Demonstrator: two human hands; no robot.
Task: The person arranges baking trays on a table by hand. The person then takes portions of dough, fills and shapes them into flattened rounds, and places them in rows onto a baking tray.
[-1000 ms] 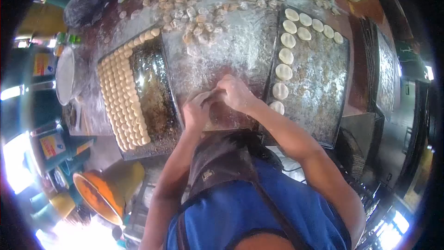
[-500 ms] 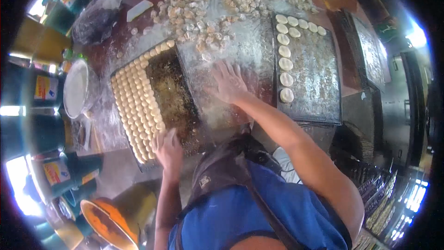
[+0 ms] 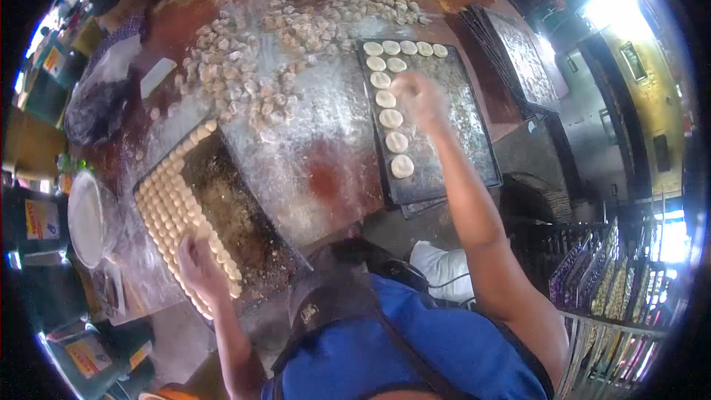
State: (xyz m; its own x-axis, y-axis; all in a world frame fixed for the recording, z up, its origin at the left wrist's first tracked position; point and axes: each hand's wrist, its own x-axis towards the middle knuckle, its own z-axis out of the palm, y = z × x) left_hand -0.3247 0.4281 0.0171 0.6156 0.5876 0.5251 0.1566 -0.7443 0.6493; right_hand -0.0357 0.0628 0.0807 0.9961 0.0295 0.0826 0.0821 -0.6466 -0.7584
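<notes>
Disc tray (image 3: 465, 150) long axis runs near-to-far, far end tipped left, right hand (image 3: 422, 100) over it by the discs (image 3: 390, 118), blurred, can't tell finger gap; ball tray (image 3: 235, 204) sits left of disc tray, slanted harder same way, left hand (image 3: 200, 267) at its dough balls (image 3: 167, 211), can't tell grip

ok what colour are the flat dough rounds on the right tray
The dough rounds are pale cream, showing best in the head view.
</notes>
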